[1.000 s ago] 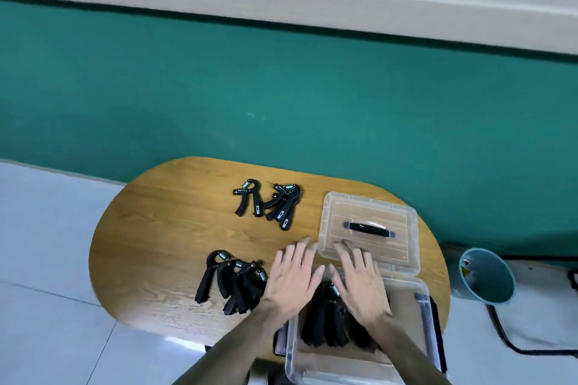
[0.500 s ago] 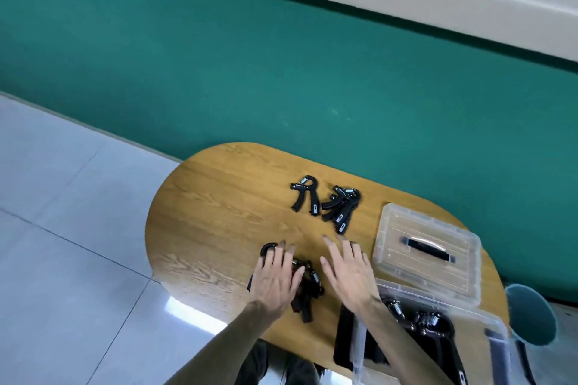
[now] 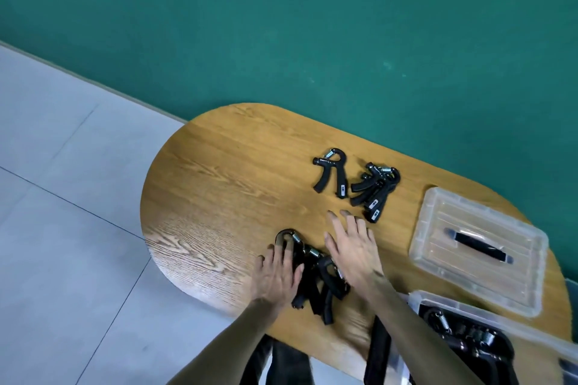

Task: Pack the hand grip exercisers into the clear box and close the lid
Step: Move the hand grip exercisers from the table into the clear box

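Several black hand grip exercisers lie in a near pile (image 3: 316,278) at the table's front edge. My left hand (image 3: 278,275) rests flat on the left side of that pile, fingers apart. My right hand (image 3: 353,247) hovers spread just right of the pile, holding nothing. A single exerciser (image 3: 330,172) and a second small pile (image 3: 375,191) lie farther back. The clear box (image 3: 463,306) sits at the lower right with several exercisers (image 3: 466,341) inside. Its clear lid (image 3: 475,247) with a black handle lies flat on the table beyond the box.
The oval wooden table (image 3: 225,197) stands against a green wall (image 3: 281,25). Grey tiled floor (image 3: 62,197) lies to the left. A black strap (image 3: 378,353) hangs over the table's front edge beside the box.
Both hands left the box and moved left to the near pile; my left hand now lies on it. The camera has swung left and closer.
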`<move>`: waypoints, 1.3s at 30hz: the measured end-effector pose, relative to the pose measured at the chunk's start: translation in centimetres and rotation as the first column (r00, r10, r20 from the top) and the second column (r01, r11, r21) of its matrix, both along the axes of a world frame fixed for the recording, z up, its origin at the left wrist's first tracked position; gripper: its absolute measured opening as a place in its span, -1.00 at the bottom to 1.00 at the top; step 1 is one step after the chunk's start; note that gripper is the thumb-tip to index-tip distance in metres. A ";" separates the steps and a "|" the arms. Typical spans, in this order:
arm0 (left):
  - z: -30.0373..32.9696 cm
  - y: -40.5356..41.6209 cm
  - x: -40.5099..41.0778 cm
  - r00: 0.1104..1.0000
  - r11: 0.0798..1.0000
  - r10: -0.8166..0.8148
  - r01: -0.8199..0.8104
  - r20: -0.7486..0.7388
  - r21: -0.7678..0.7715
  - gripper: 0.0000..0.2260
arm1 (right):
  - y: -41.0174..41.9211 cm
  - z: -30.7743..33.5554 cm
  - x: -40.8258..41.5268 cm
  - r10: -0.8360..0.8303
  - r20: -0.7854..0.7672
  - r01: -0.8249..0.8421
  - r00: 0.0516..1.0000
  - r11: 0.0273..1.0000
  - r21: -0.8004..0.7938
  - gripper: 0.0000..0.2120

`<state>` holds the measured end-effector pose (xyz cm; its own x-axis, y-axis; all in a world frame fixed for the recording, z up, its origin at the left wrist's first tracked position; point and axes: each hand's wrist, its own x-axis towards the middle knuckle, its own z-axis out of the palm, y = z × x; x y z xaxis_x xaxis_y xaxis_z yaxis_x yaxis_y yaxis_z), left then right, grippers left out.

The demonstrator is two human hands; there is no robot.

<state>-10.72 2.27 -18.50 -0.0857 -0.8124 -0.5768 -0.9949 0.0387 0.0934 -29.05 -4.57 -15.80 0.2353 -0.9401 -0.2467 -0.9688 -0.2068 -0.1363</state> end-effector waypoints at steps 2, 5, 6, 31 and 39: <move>-1.4 0.0 -0.1 0.999 0.999 0.031 -0.030 -0.025 0.027 -0.37 | -0.9 -1.7 -0.2 -0.020 0.012 0.020 1.000 1.000 0.016 -0.55; -3.4 -0.3 -0.2 0.995 0.996 0.085 -0.084 -0.054 0.022 -0.35 | -2.7 -3.9 -0.2 -0.020 -0.006 0.020 1.000 0.998 0.055 -0.52; -4.0 -0.3 -0.2 0.993 0.995 0.098 -0.097 -0.065 0.019 -0.35 | -3.4 -4.4 -0.2 -0.026 -0.005 0.026 1.000 0.997 0.071 -0.51; -8.5 -1.3 -1.3 0.977 0.964 0.162 -0.187 -0.139 -0.188 -0.26 | -16.6 -12.0 4.1 -0.240 -0.018 0.240 0.971 0.969 0.048 -0.36; -7.6 -2.4 -0.2 0.981 0.975 0.153 -0.170 -0.120 -0.143 -0.20 | -15.5 -11.3 4.0 -0.170 0.180 0.164 0.969 0.985 0.051 -0.42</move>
<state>-10.91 -0.16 -26.06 -0.0008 -0.8980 -0.4399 -0.9736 -0.0997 0.2052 -25.05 -20.07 -27.06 0.1200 -0.9613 -0.2478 -0.9470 -0.0360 -0.3191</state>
